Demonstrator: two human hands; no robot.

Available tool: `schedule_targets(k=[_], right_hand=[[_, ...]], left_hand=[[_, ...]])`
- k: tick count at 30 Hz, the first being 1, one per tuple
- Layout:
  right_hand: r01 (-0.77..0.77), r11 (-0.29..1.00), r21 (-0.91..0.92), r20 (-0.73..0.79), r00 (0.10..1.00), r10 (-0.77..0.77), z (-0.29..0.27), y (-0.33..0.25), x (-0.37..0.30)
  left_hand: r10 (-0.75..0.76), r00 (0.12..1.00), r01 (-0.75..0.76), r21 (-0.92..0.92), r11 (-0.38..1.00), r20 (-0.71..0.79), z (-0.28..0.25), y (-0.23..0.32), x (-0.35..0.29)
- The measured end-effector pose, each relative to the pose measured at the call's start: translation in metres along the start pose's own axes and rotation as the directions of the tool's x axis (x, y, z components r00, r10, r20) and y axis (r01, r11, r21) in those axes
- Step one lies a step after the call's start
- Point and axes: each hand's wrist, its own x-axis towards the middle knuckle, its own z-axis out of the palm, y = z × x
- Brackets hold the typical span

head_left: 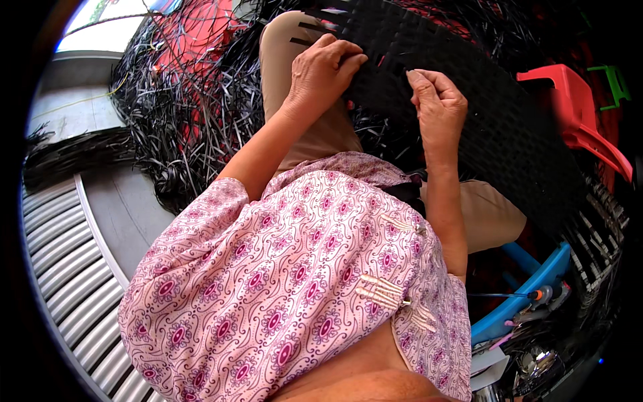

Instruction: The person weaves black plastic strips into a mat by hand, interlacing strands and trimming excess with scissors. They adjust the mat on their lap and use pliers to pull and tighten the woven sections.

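Note:
A black panel woven from flat plastic strips (509, 134) lies slantwise across my lap, with loose strip ends sticking out at its far left. My left hand (323, 72) is closed at the panel's near left edge, its thumb and forefinger pressed together against the weave. My right hand (440, 106) is held over the panel in a pinch. A dark tip shows between its thumb and forefinger and looks like a black strip; the rest of it is lost against the dark weave. The two hands are apart, with part of the weave between them.
A big tangle of loose black strips (201, 100) covers a red surface at the left. Beside it stands a ribbed metal shutter (74, 254). On the right are a red plastic stool (562, 100), a green frame (613, 87), and a blue plastic piece (519, 305) with a screwdriver-like tool (536, 295).

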Motion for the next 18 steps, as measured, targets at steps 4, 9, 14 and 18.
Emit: schedule_targets(k=[4,9,14,18], right_hand=[[0.374,0.816,-0.44,0.139,0.927,-0.349,-0.009,-0.006,0.0],[0.393,0.911,-0.125,0.008,0.918,-0.396,0.004,0.022,0.002],[0.315,0.948,-0.054,-0.044,0.947,-0.317,-0.002,0.039,0.007],[0.277,0.961,0.006,0.004,0.961,-0.277,-0.003,0.037,0.0]], left_hand=[[0.068,0.992,-0.084,0.166,0.983,0.103,0.002,0.027,0.014],[-0.043,0.983,0.024,0.106,0.994,0.179,0.007,-0.019,0.009],[0.052,0.968,-0.102,0.194,0.976,0.247,0.02,-0.015,0.035],[0.006,0.952,-0.099,0.288,0.952,0.307,0.012,-0.006,0.028]])
